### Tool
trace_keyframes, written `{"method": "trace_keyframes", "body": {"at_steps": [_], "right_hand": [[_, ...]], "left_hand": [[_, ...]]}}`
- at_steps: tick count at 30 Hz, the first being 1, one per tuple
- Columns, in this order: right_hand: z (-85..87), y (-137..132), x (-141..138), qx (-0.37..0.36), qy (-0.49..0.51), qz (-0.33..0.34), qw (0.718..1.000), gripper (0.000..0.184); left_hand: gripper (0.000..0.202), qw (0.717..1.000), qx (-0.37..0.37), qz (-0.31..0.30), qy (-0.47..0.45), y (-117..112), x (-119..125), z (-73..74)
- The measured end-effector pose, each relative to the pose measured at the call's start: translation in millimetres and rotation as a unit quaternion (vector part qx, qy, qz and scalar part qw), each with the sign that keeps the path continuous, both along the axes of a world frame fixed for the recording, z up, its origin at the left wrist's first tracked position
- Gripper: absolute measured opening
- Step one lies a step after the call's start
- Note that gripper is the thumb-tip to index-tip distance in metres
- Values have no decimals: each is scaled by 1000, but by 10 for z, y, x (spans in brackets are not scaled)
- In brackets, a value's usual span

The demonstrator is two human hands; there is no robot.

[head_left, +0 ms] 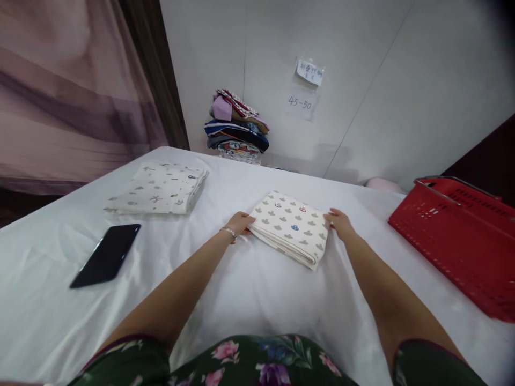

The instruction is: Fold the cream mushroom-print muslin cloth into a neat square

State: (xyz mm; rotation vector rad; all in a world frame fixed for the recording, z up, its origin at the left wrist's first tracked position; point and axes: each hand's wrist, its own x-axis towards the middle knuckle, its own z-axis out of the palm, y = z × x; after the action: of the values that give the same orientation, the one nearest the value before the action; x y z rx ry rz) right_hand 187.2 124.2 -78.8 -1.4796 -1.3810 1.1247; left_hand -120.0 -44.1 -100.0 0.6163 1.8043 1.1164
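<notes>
A folded white cloth (290,225) with grey mushroom-like prints and a few red and blue ones lies on the white-covered table, in the middle of the head view. My left hand (240,223), with a bracelet at the wrist, pinches its left corner between thumb and fingers. At the right edge, my right hand (338,221) grips the same cloth, thumb on top. Several folded layers show along its near side. Farther left rests another folded white cloth (161,187) with small grey prints, apart from both hands.
A dark tablet or phone (107,256) lies flat at the left. On the right stands a red plastic basket (462,241) with a metal handle. Beyond the far edge rises a stack of folded clothes (237,126) against the wall. A pink curtain (72,96) hangs at the left.
</notes>
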Motion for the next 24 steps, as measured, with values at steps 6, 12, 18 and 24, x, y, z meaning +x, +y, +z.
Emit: {"method": "trace_keyframes", "body": {"at_steps": [6, 12, 18, 24], "right_hand": [[-123, -266, -1, -10, -9, -43, 999, 40], [-28, -932, 257, -104, 23, 31, 994, 23], [15, -1408, 133, -191, 53, 142, 970, 31], [81, -1493, 83, -178, 54, 155, 970, 38]], "left_hand": [[50, 999, 25, 44, -10, -76, 18, -7], [46, 997, 53, 42, 26, -96, 60, -42], [46, 995, 80, 29, 52, -146, 99, -60], [46, 992, 93, 21, 81, -159, 117, -103]]}}
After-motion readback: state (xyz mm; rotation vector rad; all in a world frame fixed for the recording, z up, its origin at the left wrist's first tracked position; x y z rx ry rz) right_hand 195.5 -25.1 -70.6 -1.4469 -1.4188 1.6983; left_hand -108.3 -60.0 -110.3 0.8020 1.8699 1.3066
